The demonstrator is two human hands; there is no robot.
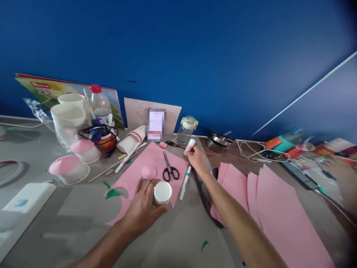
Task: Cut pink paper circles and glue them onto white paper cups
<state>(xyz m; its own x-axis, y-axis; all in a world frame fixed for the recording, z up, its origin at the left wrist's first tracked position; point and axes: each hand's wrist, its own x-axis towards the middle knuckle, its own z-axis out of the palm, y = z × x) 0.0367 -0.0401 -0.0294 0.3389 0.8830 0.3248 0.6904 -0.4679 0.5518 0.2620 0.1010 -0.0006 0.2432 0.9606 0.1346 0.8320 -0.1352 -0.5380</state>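
My left hand is wrapped round a white paper cup turned bottom-up on a pink paper sheet. A cut pink paper circle lies just beyond that hand. My right hand reaches far forward and is closed on a glue stick with a pink-white cap. Black-handled scissors lie on the sheet between the hands. A white marker with a green band lies beside my right wrist.
Stacked white cups, two cups topped with pink paper, a water bottle and a glass jar stand at the back. More pink sheets fan out on the right. Another person's hand shows at far right among cables.
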